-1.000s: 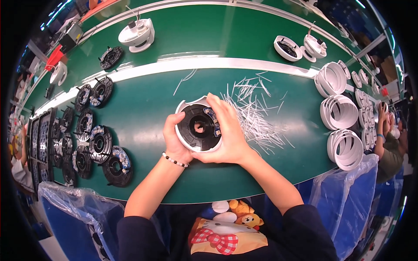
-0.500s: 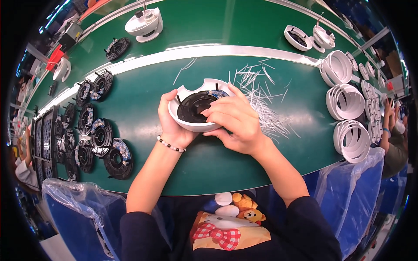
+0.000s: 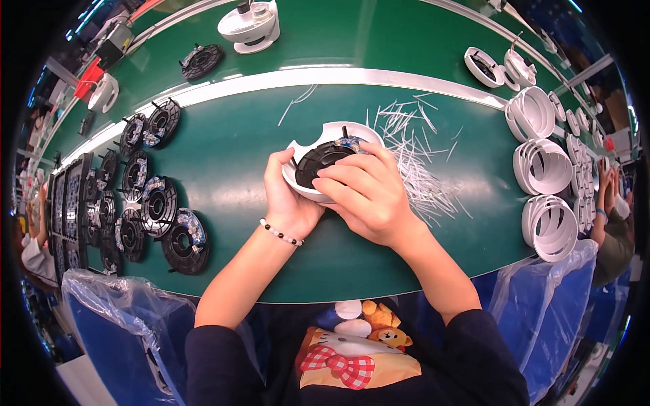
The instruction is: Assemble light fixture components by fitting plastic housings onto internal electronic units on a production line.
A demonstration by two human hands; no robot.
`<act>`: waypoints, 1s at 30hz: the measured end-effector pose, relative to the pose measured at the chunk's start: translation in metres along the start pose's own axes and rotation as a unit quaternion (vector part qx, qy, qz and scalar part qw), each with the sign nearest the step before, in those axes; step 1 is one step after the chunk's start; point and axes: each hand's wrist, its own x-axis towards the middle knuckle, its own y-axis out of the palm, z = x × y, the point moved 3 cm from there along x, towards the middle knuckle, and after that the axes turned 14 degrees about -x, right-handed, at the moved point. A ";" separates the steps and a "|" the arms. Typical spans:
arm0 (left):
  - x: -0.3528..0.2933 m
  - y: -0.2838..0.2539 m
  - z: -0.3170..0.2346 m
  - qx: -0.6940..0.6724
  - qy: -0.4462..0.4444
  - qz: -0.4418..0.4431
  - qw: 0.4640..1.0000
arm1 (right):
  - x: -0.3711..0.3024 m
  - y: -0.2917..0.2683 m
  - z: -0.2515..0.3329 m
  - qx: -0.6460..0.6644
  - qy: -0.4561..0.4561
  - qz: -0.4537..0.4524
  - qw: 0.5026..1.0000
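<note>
Shell (image 3: 336, 133): in both hands, raised over the middle of the desk (image 3: 230, 233), near its front edge.
Desk: broad, green, smooth enough to throw back a soft glare; a pale, glossy strip (image 3: 338, 76) bows across behind the work area.
Ring stacks (image 3: 523, 166): three at the right, white, smooth, plastic-looking, the hoops nested and leaning.
Shell body: a white, smooth, deep bowl with thin walls and one curved notch cut from its rim.
Loose discs (image 3: 184, 259): a cluster at the left, black, ribbed, with open centres, short posts and curved blue boards.
Disc in the shell (image 3: 321, 166): black and round, seated inside the bowl; a blue board (image 3: 349, 143) curves along its far right edge, beside an upright dark post.
Strips (image 3: 413, 172): thin, white, straight for the most part, strewn in a heap just beyond the right hand.
Left hand (image 3: 290, 199) fingers: gripping the shell, thumb at its left rim, the others mostly hidden underneath.
Right hand (image 3: 376, 196) fingers: bent, close together, tips on the disc; whether they pinch anything cannot be told.
Shell's lie: mouth upward, notch at the far left; its oval outline runs long from left to right, rising slightly rightward.
</note>
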 end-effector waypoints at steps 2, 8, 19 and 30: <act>-0.002 0.004 0.000 0.035 0.004 -0.002 0.999 | -0.002 0.000 -0.001 0.002 0.007 -0.009 1.000; -0.004 0.007 -0.002 0.041 0.033 0.011 0.999 | -0.003 0.001 0.001 0.008 0.038 -0.045 0.998; -0.006 0.007 -0.024 -0.013 -0.064 0.087 0.994 | 0.010 -0.007 -0.015 0.106 0.019 -0.037 0.993; 0.001 0.002 -0.026 0.008 -0.120 0.055 0.991 | -0.001 -0.019 -0.020 0.094 0.019 -0.047 0.994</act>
